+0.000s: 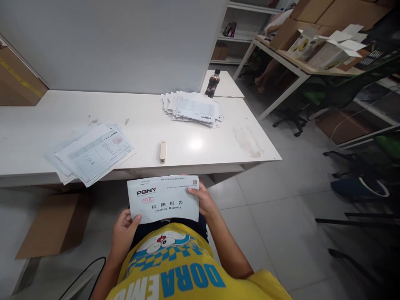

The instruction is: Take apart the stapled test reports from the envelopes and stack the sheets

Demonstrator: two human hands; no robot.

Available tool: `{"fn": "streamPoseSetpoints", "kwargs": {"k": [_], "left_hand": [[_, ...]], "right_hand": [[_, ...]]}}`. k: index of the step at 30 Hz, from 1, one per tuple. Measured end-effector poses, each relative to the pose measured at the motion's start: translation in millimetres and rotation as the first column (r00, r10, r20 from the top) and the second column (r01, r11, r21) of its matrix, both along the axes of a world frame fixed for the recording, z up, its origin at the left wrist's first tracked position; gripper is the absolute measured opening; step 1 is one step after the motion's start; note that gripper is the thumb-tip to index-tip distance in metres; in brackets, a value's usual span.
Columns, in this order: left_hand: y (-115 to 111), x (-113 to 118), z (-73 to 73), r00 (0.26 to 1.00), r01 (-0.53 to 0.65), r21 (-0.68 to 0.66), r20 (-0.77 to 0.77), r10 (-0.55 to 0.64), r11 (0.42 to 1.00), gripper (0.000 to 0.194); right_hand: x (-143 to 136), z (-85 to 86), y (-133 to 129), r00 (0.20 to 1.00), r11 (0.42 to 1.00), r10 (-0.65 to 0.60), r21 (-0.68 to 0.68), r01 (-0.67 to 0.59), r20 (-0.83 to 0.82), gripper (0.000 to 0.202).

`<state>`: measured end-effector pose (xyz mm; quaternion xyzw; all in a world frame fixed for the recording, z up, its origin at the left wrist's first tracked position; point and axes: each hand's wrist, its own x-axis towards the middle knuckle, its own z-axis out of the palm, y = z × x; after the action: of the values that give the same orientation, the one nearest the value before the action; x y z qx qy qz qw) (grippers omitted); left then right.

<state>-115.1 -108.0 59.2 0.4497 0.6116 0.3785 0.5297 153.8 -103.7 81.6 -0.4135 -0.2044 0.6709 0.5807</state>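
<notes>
A pale sheaf of paper [165,199] headed PONY and "Testing Report" is held over my lap, just off the table's front edge. My left hand [125,228] grips its lower left corner, thumb on top. At its right side my right hand [203,200] pinches it, thumb on the face and the other fingers hidden behind. On the white table [143,137] a small cream stapler [163,151] lies near the front edge. Left of it are loosely stacked printed sheets [96,154], partly over the edge. A thicker pile of reports [195,107] sits farther back on the right.
A dark soda bottle [213,84] stands behind the back pile. A grey partition [118,41] borders the table's rear. Cardboard boxes are at left and below. Another person's arm [276,24] shows beyond boxes on a second table [281,54]; chairs stand at right.
</notes>
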Motion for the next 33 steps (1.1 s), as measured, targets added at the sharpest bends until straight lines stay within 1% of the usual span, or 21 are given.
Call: {"fn": "streamPoseSetpoints", "kwargs": {"k": [3, 6, 10, 13, 15, 17, 20, 22, 24, 26, 28, 30, 32, 33], "left_hand": [[2, 1, -1.6, 1.000, 0.001, 0.001, -0.009, -0.001, 1.000, 0.052], [1, 2, -2.6, 0.999, -0.025, -0.016, 0.030, 0.026, 1.000, 0.056], [5, 2, 2.5, 0.996, -0.063, 0.013, 0.058, 0.062, 0.998, 0.061], [16, 4, 11.4, 0.999, -0.021, 0.025, 0.041, 0.020, 0.999, 0.068], [22, 5, 15.7, 0.999, 0.029, -0.018, 0.042, -0.028, 0.999, 0.080], [24, 6, 16.2, 0.997, 0.066, -0.082, 0.047, -0.062, 0.994, 0.085], [17, 6, 10.9, 0.995, 0.073, -0.148, 0.074, -0.062, 0.986, 0.077], [11, 7, 5.6, 0.994, 0.055, -0.163, 0.106, -0.038, 0.985, 0.070], [8, 9, -0.7, 0.992, 0.034, -0.149, 0.122, -0.015, 0.988, 0.066], [11, 15, -7.9, 0.992, 0.034, -0.124, 0.127, -0.018, 0.992, 0.060], [21, 25, -14.5, 0.990, 0.063, -0.094, 0.131, -0.050, 0.994, 0.054], [34, 37, -18.3, 0.989, 0.090, -0.042, 0.121, -0.085, 0.995, 0.049], [47, 50, -17.5, 0.990, 0.115, 0.023, 0.080, -0.117, 0.993, 0.046], [53, 55, -15.7, 0.990, 0.130, 0.054, 0.043, -0.132, 0.990, 0.044]], "right_hand": [[1, -1.8, -1, 1.000, 1.000, 0.010, -0.001, -0.010, 0.025, 0.058], [2, -1.8, -2, 0.999, 1.000, 0.001, 0.001, -0.001, 0.038, 0.062], [-2, -1.6, -3, 0.999, 0.999, 0.053, -0.011, -0.053, 0.007, 0.066], [-9, -8.8, -8, 0.996, 0.994, 0.069, -0.078, -0.073, -0.055, 0.073], [-15, -17.0, -15, 0.997, 0.988, 0.029, -0.149, -0.040, -0.077, 0.073], [-19, -24.7, -25, 0.998, 0.976, -0.014, -0.220, -0.002, -0.068, 0.069], [-20, -30.4, -43, 1.000, 0.951, -0.020, -0.310, 0.017, -0.007, 0.059], [-17, -31.7, -51, 0.998, 0.941, 0.030, -0.339, -0.008, 0.060, 0.051], [-13, -34.1, -53, 0.987, 0.942, 0.090, -0.332, -0.042, 0.132, 0.045], [-7, -38.7, -48, 0.976, 0.952, 0.093, -0.304, -0.028, 0.199, 0.042], [0, -43.8, -37, 0.966, 0.960, 0.018, -0.273, 0.055, 0.257, 0.043], [8, -46.6, -23, 0.947, 0.954, -0.085, -0.248, 0.167, 0.311, 0.046], [18, -45.5, -10, 0.921, 0.943, -0.159, -0.222, 0.248, 0.355, 0.047], [24, -43.7, -4, 0.912, 0.941, -0.174, -0.209, 0.265, 0.371, 0.047]]}}
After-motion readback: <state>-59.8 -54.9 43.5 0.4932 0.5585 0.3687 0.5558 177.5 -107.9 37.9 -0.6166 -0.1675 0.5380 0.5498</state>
